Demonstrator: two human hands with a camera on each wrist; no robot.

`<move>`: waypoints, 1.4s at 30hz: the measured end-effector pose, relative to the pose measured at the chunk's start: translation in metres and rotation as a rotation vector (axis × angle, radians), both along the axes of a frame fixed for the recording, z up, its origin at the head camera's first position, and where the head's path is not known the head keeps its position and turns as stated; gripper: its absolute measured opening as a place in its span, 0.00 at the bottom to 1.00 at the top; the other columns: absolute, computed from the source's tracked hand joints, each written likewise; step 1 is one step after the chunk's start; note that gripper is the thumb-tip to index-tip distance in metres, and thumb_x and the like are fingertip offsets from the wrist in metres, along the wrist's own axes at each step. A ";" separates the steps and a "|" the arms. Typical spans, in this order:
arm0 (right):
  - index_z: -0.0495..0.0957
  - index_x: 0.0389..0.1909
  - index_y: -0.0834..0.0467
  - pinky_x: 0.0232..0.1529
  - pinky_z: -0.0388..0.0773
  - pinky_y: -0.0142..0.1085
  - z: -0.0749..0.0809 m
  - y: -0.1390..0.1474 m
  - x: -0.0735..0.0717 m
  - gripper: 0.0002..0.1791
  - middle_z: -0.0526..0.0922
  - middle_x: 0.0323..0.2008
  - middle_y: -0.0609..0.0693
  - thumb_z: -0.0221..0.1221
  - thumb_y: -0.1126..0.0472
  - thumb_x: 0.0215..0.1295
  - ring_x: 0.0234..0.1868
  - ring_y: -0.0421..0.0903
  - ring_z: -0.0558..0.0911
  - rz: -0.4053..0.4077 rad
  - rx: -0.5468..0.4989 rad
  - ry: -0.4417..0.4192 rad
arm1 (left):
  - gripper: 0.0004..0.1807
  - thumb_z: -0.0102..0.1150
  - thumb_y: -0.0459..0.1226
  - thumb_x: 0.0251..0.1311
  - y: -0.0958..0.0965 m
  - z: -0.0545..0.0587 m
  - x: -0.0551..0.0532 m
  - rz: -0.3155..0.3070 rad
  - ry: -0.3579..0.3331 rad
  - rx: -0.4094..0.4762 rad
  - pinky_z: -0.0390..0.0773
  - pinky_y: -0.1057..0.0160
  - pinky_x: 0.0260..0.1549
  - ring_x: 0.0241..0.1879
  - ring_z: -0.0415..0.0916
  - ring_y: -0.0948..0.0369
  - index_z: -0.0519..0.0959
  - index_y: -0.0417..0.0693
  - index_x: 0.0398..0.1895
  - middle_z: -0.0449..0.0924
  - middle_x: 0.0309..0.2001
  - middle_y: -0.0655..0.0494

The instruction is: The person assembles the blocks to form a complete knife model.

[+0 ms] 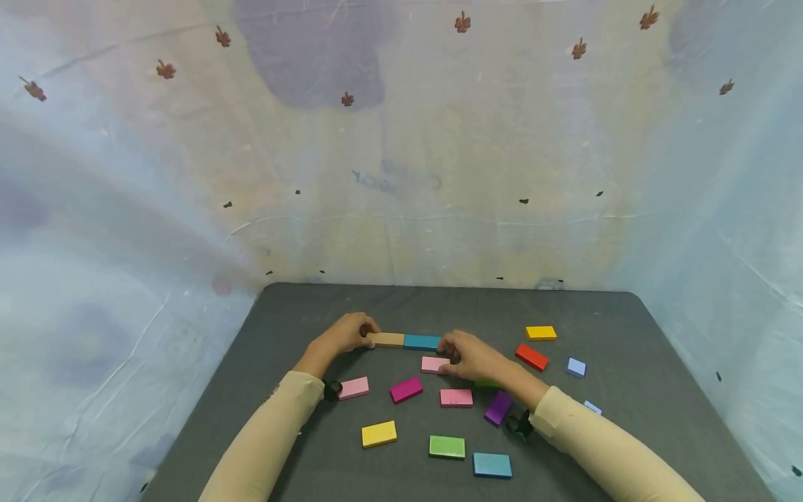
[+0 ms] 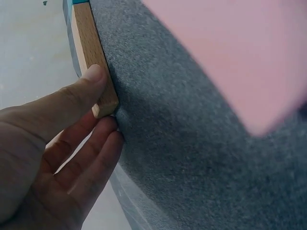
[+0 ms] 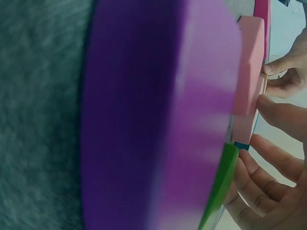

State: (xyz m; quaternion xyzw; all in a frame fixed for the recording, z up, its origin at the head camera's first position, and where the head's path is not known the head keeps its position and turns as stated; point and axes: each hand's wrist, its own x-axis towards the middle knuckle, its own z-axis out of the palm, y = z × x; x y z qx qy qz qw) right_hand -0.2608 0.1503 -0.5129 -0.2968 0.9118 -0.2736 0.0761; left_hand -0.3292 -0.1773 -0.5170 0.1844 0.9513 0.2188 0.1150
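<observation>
A bare wooden block (image 1: 387, 339) and a blue block (image 1: 422, 342) lie end to end in a row towards the back of the dark table. My left hand (image 1: 347, 333) pinches the left end of the wooden block, its thumb (image 2: 94, 74) on the face and fingertips at the end. At the other end of the row, my right hand (image 1: 475, 354) has its fingertips beside the blue block. Its thumb (image 3: 266, 105) comes down close to a light pink block (image 1: 436, 365) lying just in front of the row. The fingers of that hand are spread and loosely bent.
Several coloured blocks lie scattered nearer me, including magenta (image 1: 406, 390), yellow (image 1: 379, 434), green (image 1: 447, 447) and light blue (image 1: 492, 465). A purple block (image 1: 498, 408) sits by my right wrist. Red (image 1: 531, 357) and orange-yellow (image 1: 541, 333) blocks lie to the right. A patterned sheet (image 1: 401, 153) hangs behind the table.
</observation>
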 end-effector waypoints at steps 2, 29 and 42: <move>0.83 0.52 0.59 0.49 0.80 0.46 -0.001 0.000 0.000 0.18 0.81 0.43 0.52 0.75 0.56 0.68 0.44 0.49 0.80 0.002 -0.005 -0.010 | 0.14 0.77 0.33 0.64 0.000 0.000 -0.001 0.000 0.001 -0.001 0.82 0.52 0.47 0.45 0.80 0.56 0.89 0.46 0.52 0.83 0.45 0.53; 0.84 0.48 0.53 0.46 0.78 0.37 0.002 0.024 0.001 0.12 0.81 0.42 0.46 0.74 0.59 0.68 0.44 0.49 0.80 -0.020 -0.063 -0.055 | 0.13 0.77 0.35 0.64 0.005 -0.001 0.000 0.016 0.022 -0.049 0.81 0.50 0.53 0.45 0.80 0.58 0.89 0.49 0.51 0.83 0.44 0.55; 0.85 0.49 0.56 0.47 0.78 0.42 0.005 0.046 -0.010 0.12 0.82 0.42 0.49 0.73 0.59 0.69 0.44 0.50 0.80 -0.049 -0.057 -0.011 | 0.14 0.77 0.35 0.64 0.002 -0.004 0.003 0.005 0.048 -0.044 0.81 0.50 0.51 0.45 0.80 0.57 0.89 0.48 0.52 0.83 0.43 0.55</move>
